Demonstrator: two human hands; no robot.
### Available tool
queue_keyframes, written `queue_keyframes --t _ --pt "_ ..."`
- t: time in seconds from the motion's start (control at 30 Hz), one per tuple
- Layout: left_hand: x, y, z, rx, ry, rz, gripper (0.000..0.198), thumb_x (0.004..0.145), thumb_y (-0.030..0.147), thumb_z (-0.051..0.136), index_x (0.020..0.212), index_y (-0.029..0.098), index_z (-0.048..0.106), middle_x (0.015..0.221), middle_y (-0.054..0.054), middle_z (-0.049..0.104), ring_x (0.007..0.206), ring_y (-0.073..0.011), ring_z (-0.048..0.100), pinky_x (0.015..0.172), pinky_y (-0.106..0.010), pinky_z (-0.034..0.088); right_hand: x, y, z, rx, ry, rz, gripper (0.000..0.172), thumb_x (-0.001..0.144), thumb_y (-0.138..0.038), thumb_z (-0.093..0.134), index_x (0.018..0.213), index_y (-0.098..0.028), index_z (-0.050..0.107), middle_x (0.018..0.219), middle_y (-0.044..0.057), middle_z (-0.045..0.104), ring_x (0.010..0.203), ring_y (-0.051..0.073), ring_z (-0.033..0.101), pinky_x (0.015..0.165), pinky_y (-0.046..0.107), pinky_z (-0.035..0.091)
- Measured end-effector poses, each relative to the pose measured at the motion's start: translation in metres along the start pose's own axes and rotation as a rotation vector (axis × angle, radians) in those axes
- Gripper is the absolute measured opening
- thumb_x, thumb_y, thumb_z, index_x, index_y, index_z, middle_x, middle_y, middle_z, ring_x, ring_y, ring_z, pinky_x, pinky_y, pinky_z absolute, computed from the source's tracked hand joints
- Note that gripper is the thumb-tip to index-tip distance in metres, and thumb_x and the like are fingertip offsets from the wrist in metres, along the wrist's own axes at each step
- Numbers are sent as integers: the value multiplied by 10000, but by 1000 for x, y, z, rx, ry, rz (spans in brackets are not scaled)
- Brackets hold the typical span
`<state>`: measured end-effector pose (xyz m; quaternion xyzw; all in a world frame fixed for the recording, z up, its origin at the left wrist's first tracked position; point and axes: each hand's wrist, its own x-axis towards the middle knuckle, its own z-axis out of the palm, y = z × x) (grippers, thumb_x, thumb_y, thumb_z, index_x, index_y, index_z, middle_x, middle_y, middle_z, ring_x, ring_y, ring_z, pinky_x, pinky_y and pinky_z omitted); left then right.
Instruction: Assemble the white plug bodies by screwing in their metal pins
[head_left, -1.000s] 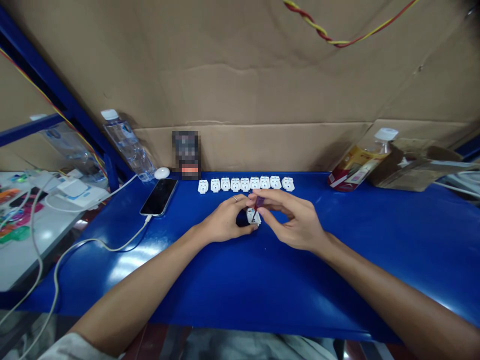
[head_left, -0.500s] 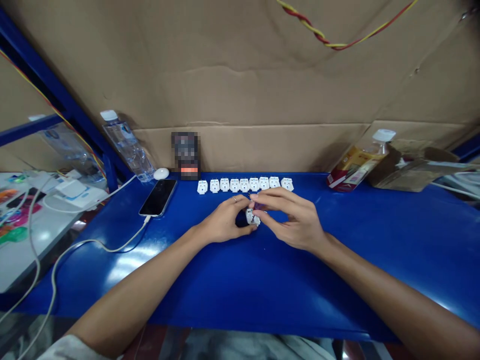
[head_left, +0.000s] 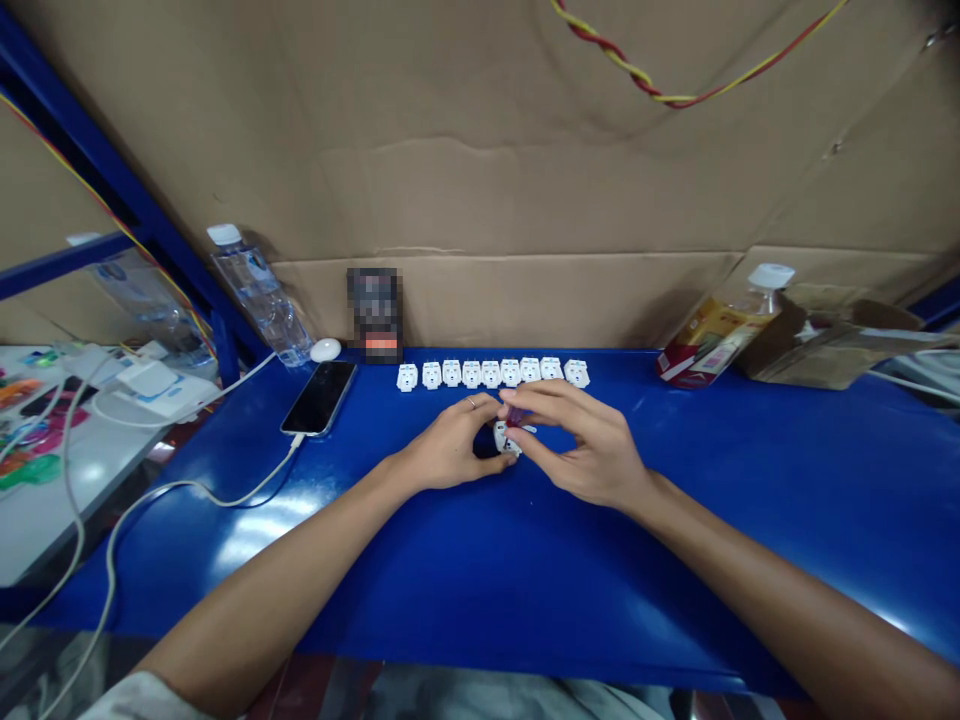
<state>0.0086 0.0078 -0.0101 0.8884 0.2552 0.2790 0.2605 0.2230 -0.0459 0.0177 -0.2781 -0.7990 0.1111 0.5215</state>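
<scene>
Near the middle of the blue table, my left hand (head_left: 455,443) grips a small white plastic part (head_left: 507,438) between thumb and fingers. My right hand (head_left: 581,435) pinches a small screwdriver-like tool with a reddish-purple handle (head_left: 514,416), held over the white part. Its tip is hidden or too small to tell. Behind both hands, several similar white parts (head_left: 471,374) stand in a row along the table's back edge.
A phone (head_left: 319,398) on a cable, a white round case (head_left: 325,350) and a tilted water bottle (head_left: 262,298) are at the left. A dark box (head_left: 374,315) stands behind. At the right are a drink bottle (head_left: 721,330) and an open carton (head_left: 817,350).
The whole view has shifted slightly. My right fingers have turned a little around the tool, and more of its reddish handle shows. My left hand keeps its hold on the white part.
</scene>
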Motion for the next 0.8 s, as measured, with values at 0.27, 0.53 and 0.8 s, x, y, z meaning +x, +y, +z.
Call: queue_keyframes --t 0.27,0.53,0.8 --pt "0 0 0 10 13 9 355 901 350 762 1204 214 639 1207 -74 680 1148 -256 668 1024 -450 563 -1 -1 2 26 -18 14 558 939 -79 661 1445 -314 627 1265 50 749 1099 213 748 884 375 708" --pt "-1 -5 3 15 16 -4 507 887 374 788 1336 229 603 1308 -94 656 1234 -274 637 1080 -462 539 -2 0 0 53 52 74 543 953 -93 655 1447 -316 622 1290 63 736 1069 229 771 900 417 704" --pt "-1 -1 -1 -5 0 -9 408 884 364 784 1227 219 618 1208 -73 659 1140 -246 653 1025 -420 543 -1 2 -5 42 95 68 600 927 -58 675 1451 -345 618 1284 48 738 1055 233 781 896 424 707"
